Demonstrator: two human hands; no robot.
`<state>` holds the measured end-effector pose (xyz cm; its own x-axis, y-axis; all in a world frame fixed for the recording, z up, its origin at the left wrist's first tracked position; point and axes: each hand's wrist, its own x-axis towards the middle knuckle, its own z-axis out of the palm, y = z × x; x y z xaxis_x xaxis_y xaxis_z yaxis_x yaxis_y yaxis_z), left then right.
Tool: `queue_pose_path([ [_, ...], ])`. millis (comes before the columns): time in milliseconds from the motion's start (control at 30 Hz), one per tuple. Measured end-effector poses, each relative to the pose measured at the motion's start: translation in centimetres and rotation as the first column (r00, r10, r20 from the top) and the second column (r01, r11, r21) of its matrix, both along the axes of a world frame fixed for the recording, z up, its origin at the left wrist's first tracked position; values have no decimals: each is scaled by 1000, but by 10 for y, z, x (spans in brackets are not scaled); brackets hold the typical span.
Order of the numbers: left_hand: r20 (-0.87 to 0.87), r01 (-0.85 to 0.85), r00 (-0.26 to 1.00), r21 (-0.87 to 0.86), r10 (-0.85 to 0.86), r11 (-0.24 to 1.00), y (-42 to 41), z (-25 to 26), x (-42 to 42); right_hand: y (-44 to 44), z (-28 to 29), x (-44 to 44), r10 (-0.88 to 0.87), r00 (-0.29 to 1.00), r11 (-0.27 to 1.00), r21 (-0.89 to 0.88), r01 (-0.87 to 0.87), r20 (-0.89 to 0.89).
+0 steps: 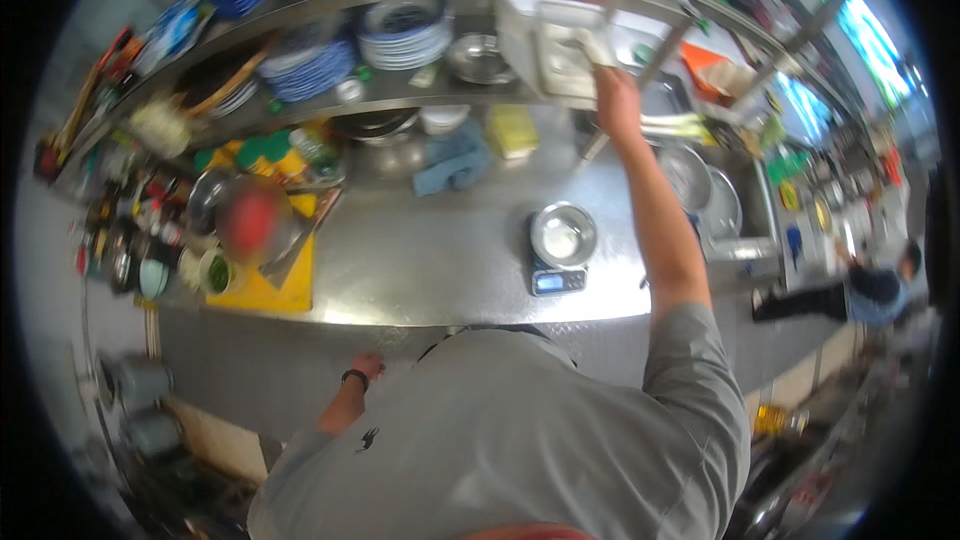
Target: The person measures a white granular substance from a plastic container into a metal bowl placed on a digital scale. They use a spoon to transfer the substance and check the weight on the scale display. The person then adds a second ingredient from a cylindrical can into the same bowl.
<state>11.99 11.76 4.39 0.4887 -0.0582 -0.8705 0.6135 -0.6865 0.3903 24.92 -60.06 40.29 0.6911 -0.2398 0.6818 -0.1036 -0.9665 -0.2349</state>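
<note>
My right hand (pixel 619 103) reaches up to the steel shelf, closed around the end of a pale scoop-like utensil (pixel 596 51). The utensil's far end is over or inside a white rectangular container (pixel 562 75); blur hides the detail. On the worktop below, a small steel bowl (pixel 564 235) rests on a digital kitchen scale (pixel 559 282) with a lit display. Whitish matter or glare shows at the bowl's bottom. Away from the counter, beside my body, hangs my left hand (pixel 367 366) with a dark wristband; its fingers look loosely curled, too small to judge.
A blue cloth (pixel 454 157) and a yellow sponge-like block (pixel 513 131) lie towards the worktop's back. To the left are a yellow cutting board (pixel 262 292) and bowls. Stacked plates (pixel 405 34) fill the shelf. At right, a sink (pixel 761 202) holds pans; another person (pixel 874 289) stands farther off.
</note>
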Motion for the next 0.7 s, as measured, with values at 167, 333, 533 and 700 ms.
queue_pose_path([
  [167,31,-49,998,-2,49,999,-6,13,-35,-7,4,20,-69,986,992,-116,52,-150],
  [333,239,462,855,49,-460,885,13,-44,-111,24,-22,-51,-55,995,988,152,41,88],
  [533,258,866,324,305,-910,395,19,-77,-133,36,-253,-250,-277,873,718,517,466,-402],
  [700,270,855,287,361,-919,373,-27,-17,-100,68,-367,-336,75,885,303,856,419,-459],
])
